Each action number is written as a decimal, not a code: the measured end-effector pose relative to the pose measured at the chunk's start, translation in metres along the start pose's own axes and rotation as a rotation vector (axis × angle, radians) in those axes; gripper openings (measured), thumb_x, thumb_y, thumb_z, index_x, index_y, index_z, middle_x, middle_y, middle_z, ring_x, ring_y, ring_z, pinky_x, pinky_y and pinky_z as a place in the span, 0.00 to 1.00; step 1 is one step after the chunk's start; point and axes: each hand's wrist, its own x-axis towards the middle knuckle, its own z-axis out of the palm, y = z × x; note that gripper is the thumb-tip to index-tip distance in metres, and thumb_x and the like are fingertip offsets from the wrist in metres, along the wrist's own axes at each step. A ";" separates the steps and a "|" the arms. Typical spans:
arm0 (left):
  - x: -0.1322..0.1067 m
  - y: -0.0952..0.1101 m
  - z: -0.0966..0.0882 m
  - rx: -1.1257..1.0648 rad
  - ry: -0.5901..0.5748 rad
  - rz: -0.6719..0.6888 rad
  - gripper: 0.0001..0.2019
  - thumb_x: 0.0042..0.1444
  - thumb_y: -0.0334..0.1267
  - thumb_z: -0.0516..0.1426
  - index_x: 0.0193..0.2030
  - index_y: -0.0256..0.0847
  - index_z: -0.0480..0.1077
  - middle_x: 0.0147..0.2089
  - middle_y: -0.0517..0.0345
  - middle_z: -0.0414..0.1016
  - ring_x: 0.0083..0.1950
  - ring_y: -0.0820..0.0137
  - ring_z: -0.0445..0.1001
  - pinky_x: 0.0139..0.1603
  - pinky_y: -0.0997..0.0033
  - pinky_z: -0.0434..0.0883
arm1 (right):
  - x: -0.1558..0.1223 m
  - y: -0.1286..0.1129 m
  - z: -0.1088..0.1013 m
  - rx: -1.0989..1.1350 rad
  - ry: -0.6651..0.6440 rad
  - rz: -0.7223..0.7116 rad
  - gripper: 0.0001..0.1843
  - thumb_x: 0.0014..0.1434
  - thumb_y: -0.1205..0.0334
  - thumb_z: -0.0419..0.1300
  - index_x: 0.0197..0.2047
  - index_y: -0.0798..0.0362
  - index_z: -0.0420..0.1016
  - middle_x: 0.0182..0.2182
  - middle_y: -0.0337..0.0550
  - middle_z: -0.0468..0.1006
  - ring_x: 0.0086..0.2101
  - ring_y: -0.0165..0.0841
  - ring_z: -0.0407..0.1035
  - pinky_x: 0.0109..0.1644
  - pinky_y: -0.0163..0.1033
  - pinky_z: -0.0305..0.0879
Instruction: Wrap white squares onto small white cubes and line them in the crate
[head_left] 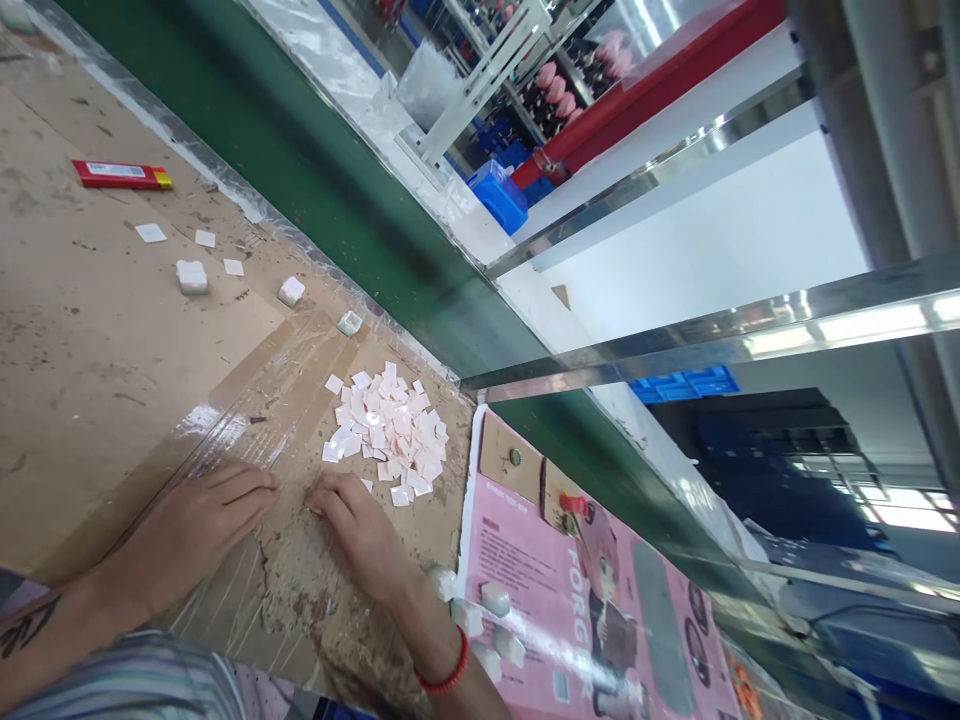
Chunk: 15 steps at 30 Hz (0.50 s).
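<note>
My left hand (196, 530) lies flat on the taped cardboard work surface (90, 330), fingers stretched out and together, holding nothing. My right hand (356, 528) rests beside it with fingers curled down against the surface, fingertips near the edge of a pile of small white-pink square pieces (390, 432); whether it pinches one is hidden. A red band sits on my right wrist.
Loose white squares and small white blocks (191, 276) lie farther up the surface, with a red flat box (120, 175) at the far left. A pink printed card (570, 590) with white blocks (487, 610) lies right of my hand. A green conveyor belt (360, 200) runs alongside.
</note>
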 end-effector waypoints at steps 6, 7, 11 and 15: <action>-0.004 0.000 0.004 -0.051 -0.059 -0.049 0.19 0.68 0.24 0.42 0.47 0.41 0.73 0.49 0.57 0.79 0.51 0.69 0.77 0.51 0.71 0.77 | 0.006 -0.004 0.000 -0.021 -0.031 -0.058 0.11 0.70 0.72 0.48 0.45 0.54 0.71 0.37 0.46 0.75 0.40 0.35 0.70 0.43 0.37 0.72; -0.005 0.000 0.004 -0.062 -0.072 -0.059 0.19 0.66 0.22 0.43 0.47 0.42 0.73 0.50 0.58 0.79 0.51 0.69 0.77 0.51 0.71 0.77 | 0.006 -0.005 -0.002 -0.019 -0.014 -0.053 0.12 0.70 0.72 0.47 0.44 0.53 0.70 0.37 0.45 0.75 0.39 0.34 0.70 0.42 0.36 0.72; -0.006 0.000 0.005 -0.099 -0.104 -0.074 0.21 0.63 0.18 0.44 0.48 0.45 0.72 0.51 0.62 0.78 0.51 0.70 0.77 0.49 0.73 0.78 | 0.030 0.017 -0.023 -0.015 0.160 0.088 0.14 0.71 0.69 0.43 0.43 0.50 0.68 0.35 0.42 0.74 0.37 0.33 0.70 0.40 0.36 0.71; -0.008 0.002 0.010 -0.102 -0.093 -0.099 0.21 0.63 0.18 0.44 0.47 0.43 0.71 0.51 0.59 0.78 0.52 0.68 0.76 0.51 0.70 0.77 | 0.094 0.077 -0.046 -0.033 0.297 0.305 0.12 0.72 0.63 0.45 0.42 0.53 0.68 0.36 0.44 0.75 0.38 0.35 0.71 0.43 0.42 0.71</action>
